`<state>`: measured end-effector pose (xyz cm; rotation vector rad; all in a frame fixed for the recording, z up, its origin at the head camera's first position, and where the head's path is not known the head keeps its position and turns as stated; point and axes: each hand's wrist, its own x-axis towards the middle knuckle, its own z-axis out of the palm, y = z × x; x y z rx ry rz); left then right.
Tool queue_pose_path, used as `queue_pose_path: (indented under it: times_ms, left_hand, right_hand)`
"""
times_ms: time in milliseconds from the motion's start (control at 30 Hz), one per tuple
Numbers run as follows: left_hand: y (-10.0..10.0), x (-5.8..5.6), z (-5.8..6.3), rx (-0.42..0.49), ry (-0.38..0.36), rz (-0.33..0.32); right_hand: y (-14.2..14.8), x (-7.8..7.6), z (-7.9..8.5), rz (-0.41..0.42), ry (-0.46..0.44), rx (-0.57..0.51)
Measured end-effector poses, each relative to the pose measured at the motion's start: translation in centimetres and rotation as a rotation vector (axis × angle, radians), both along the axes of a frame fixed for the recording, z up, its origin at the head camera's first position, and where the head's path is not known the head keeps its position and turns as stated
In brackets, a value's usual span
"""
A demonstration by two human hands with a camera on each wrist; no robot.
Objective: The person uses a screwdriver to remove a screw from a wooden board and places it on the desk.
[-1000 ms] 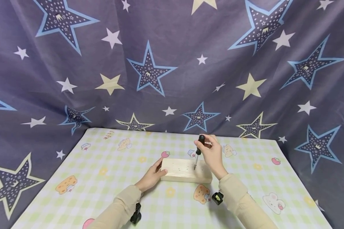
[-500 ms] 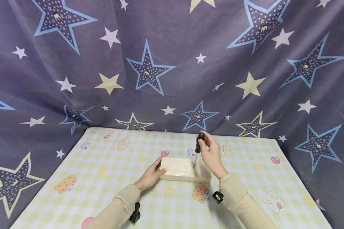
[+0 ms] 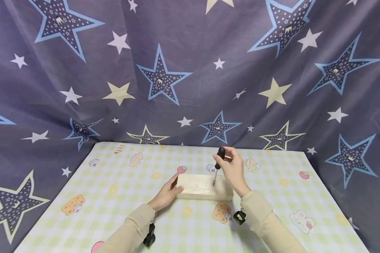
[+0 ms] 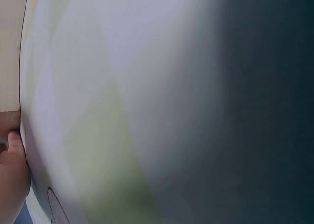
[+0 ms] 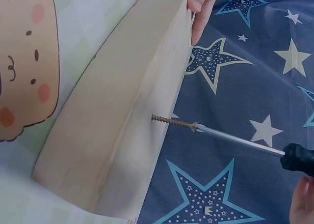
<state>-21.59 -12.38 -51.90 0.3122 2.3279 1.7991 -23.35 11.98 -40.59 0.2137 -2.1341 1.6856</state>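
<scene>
A pale wooden block (image 3: 193, 186) lies flat on the table, with several small dark holes in its top. My left hand (image 3: 165, 196) grips its left end, thumb at the near corner and fingers round the far side. In my right hand (image 3: 235, 174), thumb and fingers pinch the black handle of a screwdriver (image 3: 220, 159). The right wrist view shows the screwdriver's metal shaft (image 5: 240, 139) meeting the head of a brownish screw (image 5: 172, 121). That screw stands out of the block, most of its thread showing. Only part of the left hand (image 4: 12, 177) appears in the left wrist view.
A checked tablecloth (image 3: 120, 214) with printed cartoon animals covers the table. Behind it and at both sides hangs a dark curtain (image 3: 190, 95) with stars. Black wrist cameras (image 3: 240, 217) sit below both sleeves.
My right fingers loosen and lift along the screwdriver handle, then close round it again. The screwdriver stays on the screw. My left hand and the block keep their place; the head view shifts slightly.
</scene>
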Motion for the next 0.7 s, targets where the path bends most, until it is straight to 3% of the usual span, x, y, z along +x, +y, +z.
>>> queue_pose_path:
  times_ms: [300,700]
  left_hand:
    - [0.2,1.2,2.6,-0.001,-0.011,-0.027]
    - [0.3,1.2,2.5,0.018,-0.013,-0.019]
  right_hand:
    - [0.3,0.2,0.5,0.036,0.046,0.024]
    - [0.3,0.3,0.8,0.013,-0.032,0.003]
